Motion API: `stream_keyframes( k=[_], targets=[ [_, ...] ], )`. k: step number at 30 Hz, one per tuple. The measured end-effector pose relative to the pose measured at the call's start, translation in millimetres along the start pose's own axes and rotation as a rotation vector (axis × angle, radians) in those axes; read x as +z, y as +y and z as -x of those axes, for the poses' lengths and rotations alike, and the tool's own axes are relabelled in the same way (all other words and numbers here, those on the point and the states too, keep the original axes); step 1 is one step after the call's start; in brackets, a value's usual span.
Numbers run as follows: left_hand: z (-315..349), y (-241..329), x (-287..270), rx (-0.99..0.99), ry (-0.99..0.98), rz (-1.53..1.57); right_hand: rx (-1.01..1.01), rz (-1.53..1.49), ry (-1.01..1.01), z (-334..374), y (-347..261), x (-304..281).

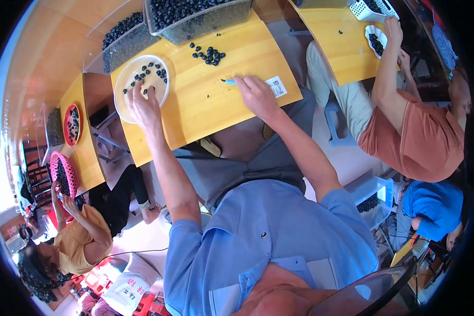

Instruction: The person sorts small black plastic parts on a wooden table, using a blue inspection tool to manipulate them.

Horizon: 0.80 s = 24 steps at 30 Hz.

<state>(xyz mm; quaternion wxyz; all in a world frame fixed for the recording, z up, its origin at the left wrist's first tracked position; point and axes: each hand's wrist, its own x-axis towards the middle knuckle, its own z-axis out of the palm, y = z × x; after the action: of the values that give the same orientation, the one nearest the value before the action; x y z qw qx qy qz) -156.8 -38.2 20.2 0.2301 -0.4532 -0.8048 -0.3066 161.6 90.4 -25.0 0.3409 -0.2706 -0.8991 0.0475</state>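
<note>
My left hand (146,109) is over the round translucent bowl (122,108), its fingers apart, with a small dark round piece (145,91) between fingertips and thumb; it does not appear gripped. Several similar dark pieces lie in the bowl, mostly on its far side. My right hand (257,96) is closed around a small knife (229,81) with a light blue handle, its short dark blade pointing left above the wooden table (195,118). Beyond it sits a loose cluster of dark round pieces (209,56). Small crumbs dot the wood near the blade.
At the table's far edge stand two clear bins (205,32) heaped with dark pieces. A white label card (276,87) lies right of my right hand. Co-workers sit at side tables: one by a pink basket (64,176) at left, another by a white dish (375,41) at right.
</note>
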Motion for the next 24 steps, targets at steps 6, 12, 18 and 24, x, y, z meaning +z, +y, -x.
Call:
stream_keyframes(
  k=[6, 12, 18, 24],
  targets=[
    [-19, 80, 57, 0.011, -0.307, 0.365, -0.004, -0.015, 0.004, -2, 1, -1],
    [-15, 83, 105, -0.031, -0.399, 0.304, 0.020, -0.033, 0.005, -2, 0, 3],
    [2, 75, 100, -0.014, -0.371, 0.378, 0.037, -0.011, -0.003, 0, 3, -1],
    [14, 79, 81, -0.198, -0.473, 0.431, 0.015, -0.032, 0.000, 0, 2, 1]
  ],
)
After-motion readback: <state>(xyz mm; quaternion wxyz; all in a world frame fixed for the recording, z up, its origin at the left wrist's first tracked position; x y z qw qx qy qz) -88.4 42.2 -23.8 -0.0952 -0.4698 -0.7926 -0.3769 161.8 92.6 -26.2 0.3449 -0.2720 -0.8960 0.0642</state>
